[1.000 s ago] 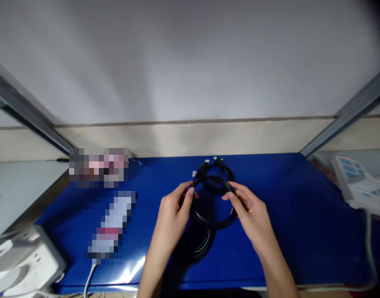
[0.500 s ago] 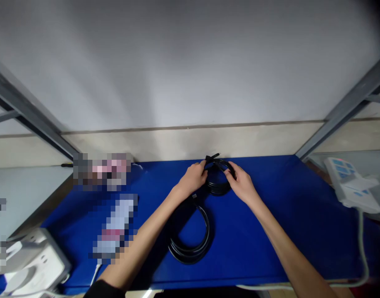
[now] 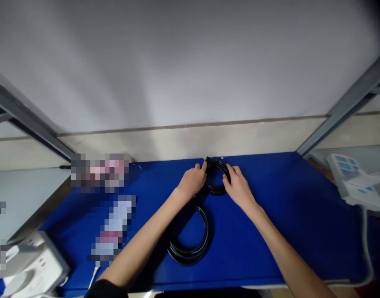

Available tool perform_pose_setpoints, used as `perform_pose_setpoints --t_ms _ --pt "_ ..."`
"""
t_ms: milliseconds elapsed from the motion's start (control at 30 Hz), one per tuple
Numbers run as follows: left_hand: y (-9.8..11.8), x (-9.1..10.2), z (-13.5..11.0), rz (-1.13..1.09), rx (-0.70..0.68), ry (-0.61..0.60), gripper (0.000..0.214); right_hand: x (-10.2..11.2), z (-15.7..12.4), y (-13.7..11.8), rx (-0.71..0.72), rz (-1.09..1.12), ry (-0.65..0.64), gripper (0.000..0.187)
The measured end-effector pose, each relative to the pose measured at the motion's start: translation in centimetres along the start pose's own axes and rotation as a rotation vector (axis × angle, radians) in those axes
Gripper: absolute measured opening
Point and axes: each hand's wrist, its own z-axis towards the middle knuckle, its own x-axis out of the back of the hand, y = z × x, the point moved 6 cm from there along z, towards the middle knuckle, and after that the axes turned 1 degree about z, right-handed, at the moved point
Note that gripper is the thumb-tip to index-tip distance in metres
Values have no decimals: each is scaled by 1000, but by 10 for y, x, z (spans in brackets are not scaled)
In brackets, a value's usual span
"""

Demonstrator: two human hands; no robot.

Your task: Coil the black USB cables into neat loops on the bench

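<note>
A coiled black cable [image 3: 216, 190] lies near the back edge of the blue tabletop, between my two hands. My left hand [image 3: 193, 181] grips the coil's left side, its index finger stretched toward a dark connector at the top. On the other side, my right hand [image 3: 237, 182] has thumb and fingers closed around the loops. A second black cable coil [image 3: 190, 258] rests nearer to me, apart from the first, with its upper left part hidden behind my left forearm.
On the left of the blue tabletop [image 3: 254, 248] lie a blurred phone-like device [image 3: 113, 227] with a white cord and a blurred pinkish item [image 3: 109, 171]. A white appliance [image 3: 37, 265] stands front left. A white power strip [image 3: 357, 182] sits far right. Grey metal posts flank the wall.
The far coil now sits lower and flatter on the tabletop. Its cable end, which stuck out at the top right, no longer shows there. Both hands have stayed on it.
</note>
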Motion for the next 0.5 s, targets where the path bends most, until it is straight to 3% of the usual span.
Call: perform_pose_setpoints --t_ms 200,333,433,500 --pt "-2 7 -3 -28 -20 16 56 3 -2 3 -28 -12 6 57" --pt "-8 34 -20 -97 6 83 48 12 -4 8 -43 32 43 59" --pt "-8 66 -65 -161 24 208 34 23 -8 10 -47 83 87 60" --pt "-9 88 -116 -216 62 350 43 31 -13 10 -45 122 115 58"
